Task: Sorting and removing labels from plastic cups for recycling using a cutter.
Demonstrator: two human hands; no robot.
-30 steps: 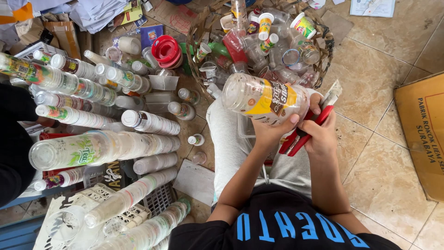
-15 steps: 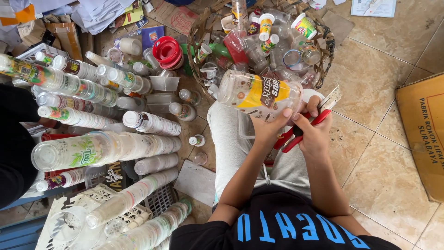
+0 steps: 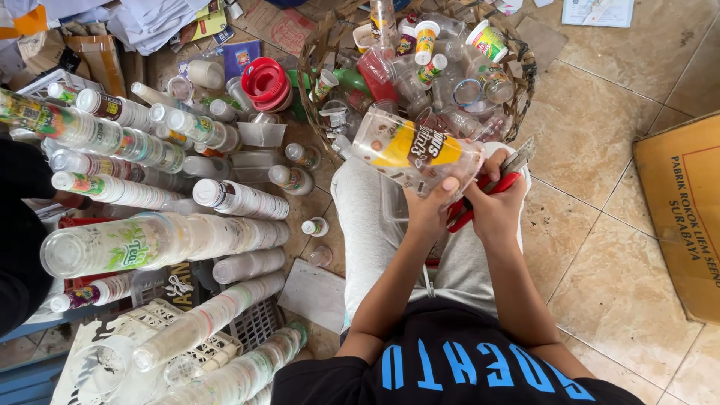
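My left hand (image 3: 429,212) grips a clear plastic cup (image 3: 412,154) with a yellow and brown printed label, held on its side above my lap. My right hand (image 3: 493,204) is closed around a red-handled utility cutter (image 3: 501,178), its metal blade pointing up to the right beside the cup's base. Both hands sit close together over my grey trousers (image 3: 375,232). A clear flat plastic piece (image 3: 391,202) lies on my lap under the cup.
A woven basket (image 3: 322,67) full of mixed plastic cups and bottles stands ahead. Long stacks of nested clear cups (image 3: 165,240) lie at the left on white crates. A cardboard box (image 3: 682,210) sits at the right on the tiled floor. Another person's dark sleeve (image 3: 19,232) is at the left edge.
The cup has tilted and turned in my left hand, its label now facing up more. The right hand with the cutter stays against the cup's base.
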